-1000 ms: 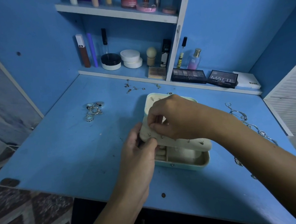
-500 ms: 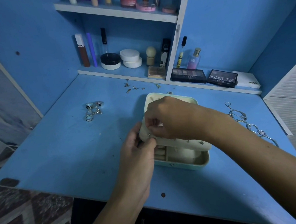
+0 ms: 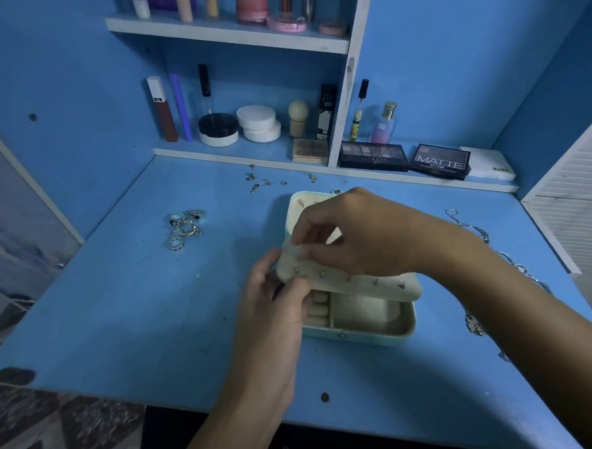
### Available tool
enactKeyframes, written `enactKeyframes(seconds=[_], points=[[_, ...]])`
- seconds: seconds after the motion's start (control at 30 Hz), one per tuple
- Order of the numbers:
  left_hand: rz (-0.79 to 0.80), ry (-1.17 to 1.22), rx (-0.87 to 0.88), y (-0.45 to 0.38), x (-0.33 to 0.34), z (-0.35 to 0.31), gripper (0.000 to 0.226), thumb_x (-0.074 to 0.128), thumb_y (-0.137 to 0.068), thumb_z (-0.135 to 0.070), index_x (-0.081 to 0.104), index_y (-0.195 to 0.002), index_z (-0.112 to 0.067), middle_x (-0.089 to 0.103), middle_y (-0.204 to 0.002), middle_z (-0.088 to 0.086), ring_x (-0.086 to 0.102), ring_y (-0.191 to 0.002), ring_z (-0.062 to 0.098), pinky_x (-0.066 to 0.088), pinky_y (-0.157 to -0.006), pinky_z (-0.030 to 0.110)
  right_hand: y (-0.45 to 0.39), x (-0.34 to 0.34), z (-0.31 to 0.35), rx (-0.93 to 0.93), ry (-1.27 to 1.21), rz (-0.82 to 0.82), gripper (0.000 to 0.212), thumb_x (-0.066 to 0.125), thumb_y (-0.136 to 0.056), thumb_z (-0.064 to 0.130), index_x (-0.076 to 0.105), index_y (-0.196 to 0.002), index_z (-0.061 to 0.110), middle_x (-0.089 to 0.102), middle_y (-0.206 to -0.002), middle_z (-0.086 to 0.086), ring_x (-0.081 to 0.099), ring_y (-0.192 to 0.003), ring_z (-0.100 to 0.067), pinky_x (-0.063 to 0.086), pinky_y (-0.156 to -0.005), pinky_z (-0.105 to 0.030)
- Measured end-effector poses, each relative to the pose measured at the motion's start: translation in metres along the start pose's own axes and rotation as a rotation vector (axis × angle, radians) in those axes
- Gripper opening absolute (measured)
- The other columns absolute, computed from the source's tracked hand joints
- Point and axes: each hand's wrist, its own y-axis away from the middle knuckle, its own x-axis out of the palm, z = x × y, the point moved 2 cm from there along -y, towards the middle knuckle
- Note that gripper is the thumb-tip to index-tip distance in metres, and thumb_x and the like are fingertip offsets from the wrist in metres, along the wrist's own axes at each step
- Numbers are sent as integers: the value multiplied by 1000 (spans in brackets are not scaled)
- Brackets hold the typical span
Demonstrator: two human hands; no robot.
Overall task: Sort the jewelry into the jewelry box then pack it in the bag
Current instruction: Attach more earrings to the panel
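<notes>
Views: you have one camera only — the head view, so no second view shares anything with it.
Position: it sits on your head, above the near edge of the blue table [image 3: 120,302].
Direction: it looks forward and down; your forearms enter from the bottom edge and the lower right.
Nearness: close — your left hand [image 3: 272,315] and right hand [image 3: 360,238] fill the middle, over the jewelry box [image 3: 372,326].
Reach: the wide angle takes in the whole tabletop, the shelves [image 3: 230,35] on the back wall, and a strip of patterned floor [image 3: 58,436] at lower left.
Distortion: straight edges bow toward the frame's borders.
</notes>
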Motion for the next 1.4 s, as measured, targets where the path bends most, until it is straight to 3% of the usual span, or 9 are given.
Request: enactKeyframes(seconds=[0.1, 0.27, 0.47, 0.67, 0.87, 1.03, 1.17, 1.3, 1.4], points=[[24, 4, 6, -1, 1, -3, 33, 52, -94, 2, 66, -100, -27, 76, -94, -1, 71, -98, 12, 54, -80, 22, 8, -12, -10, 53, -140, -42, 6, 66, -93, 26, 71, -95, 24, 71, -87, 14, 66, -85, -2, 49, -75, -12], [6, 46, -13, -7, 2, -6, 27, 57, -96, -15, 61, -122, -22, 71, -118, 2, 67, -113, 15, 48, -104, 40, 24, -33, -27, 111, -268, -166, 14, 64, -95, 27, 72, -86, 19, 72, -83, 11, 67, -81, -3, 47, -70, -10], [90, -9, 14, -22, 9, -14, 40, 46, -101, -17, 49, -141, -15, 70, -122, -2, 65, -114, 8, 47, -102, 36, 38, -40, -47, 152, -339, -261, 20, 60, -96, 33, 72, -87, 19, 74, -90, 8, 68, -90, -6, 51, -78, -18], [104, -139, 38, -43, 12, -21, 48, 58, -96, -19, 45, -142, -21, 68, -124, -2, 66, -112, 7, 51, -95, 33, 40, -35, -62, 160, -402, -369, 12, 62, -97, 26, 72, -90, 21, 72, -91, 11, 65, -88, 1, 48, -70, -13], [29, -329, 98, -62, 11, -28, 33, 59, -96, -17, 60, -127, -26, 71, -104, -4, 66, -89, 7, 52, -69, 25, 33, -26, -79, 204, -451, -484, 8, 65, -95, 26, 72, -97, 24, 72, -90, 13, 62, -71, 3, 44, -63, -11], [31, -484, 159, -78, 10, -29, 28, 60, -95, -25, 63, -120, -35, 68, -107, -9, 63, -94, 4, 50, -83, 28, 24, -18, -97, 258, -457, -539, 10, 66, -94, 36, 71, -102, 32, 71, -91, 19, 69, -83, -10, 57, -71, -27], [22, -638, 239, -92, 8, -26, 28, 60, -94, -24, 63, -118, -38, 61, -109, -12, 60, -88, -6, 42, -67, 5, 17, -8, -109, 309, -449, -548, 16, 66, -92, 43, 68, -105, 33, 69, -78, 15, 65, -71, -28, 55, -69, -37], [33, -790, 300, -103, 6, -22, 30, 58, -96, -25, 62, -125, -32, 53, -112, -17, 57, -95, -1, 40, -74, 11, 8, 3, -122, 363, -411, -558, 23, 67, -91, 47, 67, -109, 34, 66, -95, 17, 60, -72, -5, 44, -72, -23], [59, -848, 325, -112, 3, -17, 34, 59, -95, -25, 62, -128, -31, 50, -113, -18, 56, -102, 0, 40, -78, 13, 3, 10, -129, 412, -394, -529, 28, 66, -91, 47, 67, -112, 30, 66, -102, 13, 57, -78, -1, 43, -74, -22]])
